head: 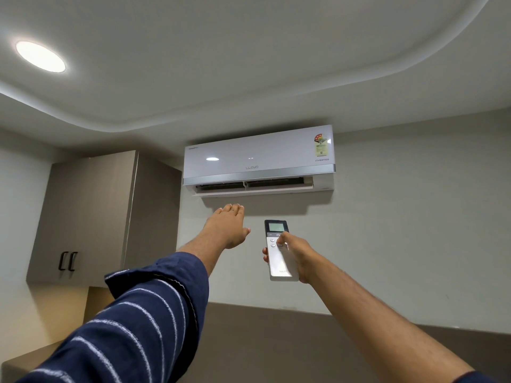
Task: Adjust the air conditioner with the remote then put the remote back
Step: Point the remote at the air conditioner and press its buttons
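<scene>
Striped sleeve (132, 313), grey wall (401, 217), cabinet (91, 217)

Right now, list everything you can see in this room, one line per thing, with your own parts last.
air conditioner: one, white with a silver band, high on the wall, louvre open at the bottom.
sticker: one, red, yellow and green, on the unit's upper right front.
ceiling light: one, round, white, lit, upper left.
cabinet: one, grey-brown, left of the unit, two doors.
handles: two, black, low on the cabinet doors.
remote: one, white body with a dark top and lit display, below the unit.
sleeve: one, navy with white stripes, left arm.
left hand: open, flat, raised under the louvre.
right hand: grip closed around the remote, thumb on its buttons.
</scene>
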